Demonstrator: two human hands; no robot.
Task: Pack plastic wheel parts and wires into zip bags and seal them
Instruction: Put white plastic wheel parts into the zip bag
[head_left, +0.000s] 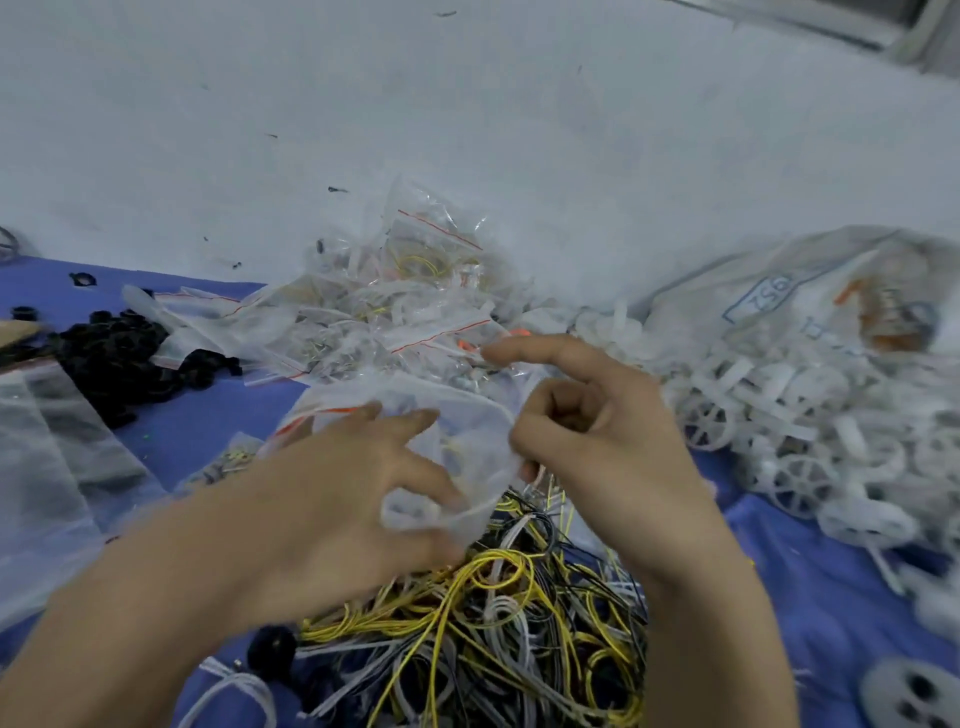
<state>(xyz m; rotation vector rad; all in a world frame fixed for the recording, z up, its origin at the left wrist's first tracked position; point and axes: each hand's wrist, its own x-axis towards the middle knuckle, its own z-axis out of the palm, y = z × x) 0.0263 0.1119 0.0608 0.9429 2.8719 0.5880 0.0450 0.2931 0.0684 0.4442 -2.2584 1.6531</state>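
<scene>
My left hand (363, 483) grips a clear zip bag (457, 441) with an orange-red seal line, holding it above the wire pile. My right hand (587, 431) pinches the bag's right edge, index finger stretched out to the left. Something pale shows through the bag, too blurred to name. Below both hands lies a tangle of yellow, black and grey wires (498, 634). White plastic wheels (789, 447) are heaped to the right. A pile of filled zip bags (410, 291) lies behind my hands.
Black plastic parts (124, 358) are heaped at the left on the blue cloth (831, 597). A stack of empty clear bags (47, 467) lies at the far left. A large printed sack (810, 291) sits behind the wheels. A white wall (467, 104) rises at the back.
</scene>
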